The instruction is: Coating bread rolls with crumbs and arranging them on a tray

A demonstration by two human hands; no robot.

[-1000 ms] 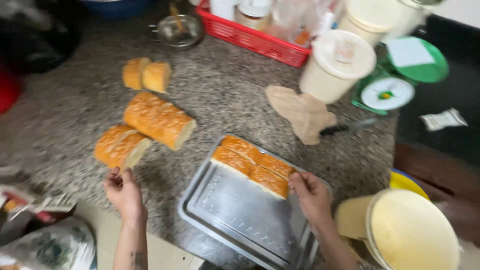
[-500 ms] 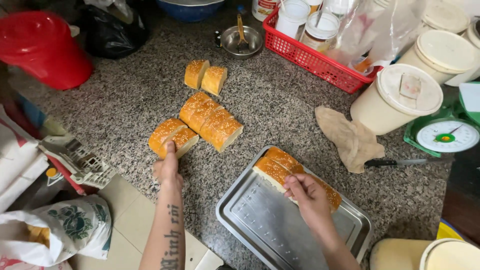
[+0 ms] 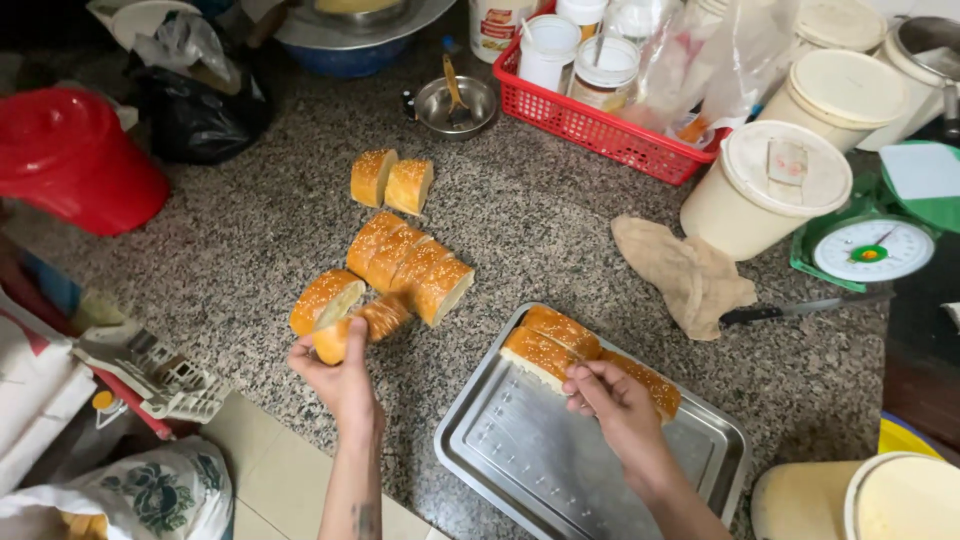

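We're working with the tray (image 3: 560, 470) under our right hand (image 3: 615, 400), its fingers pinching a slice (image 3: 540, 352) snug against the row there. Our left hand (image 3: 335, 365) is gripping a bun piece (image 3: 350, 330), loaf (image 3: 410, 265) just beyond it.

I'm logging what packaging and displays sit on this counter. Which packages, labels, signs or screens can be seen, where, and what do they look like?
Scale dial: right edge, round white face, green body.
Labelled tub: top, behind the red basket, white with coloured print.
Printed bag: bottom left, white with dark leafy pattern.
Taped bucket lid: right, cream, small patch.
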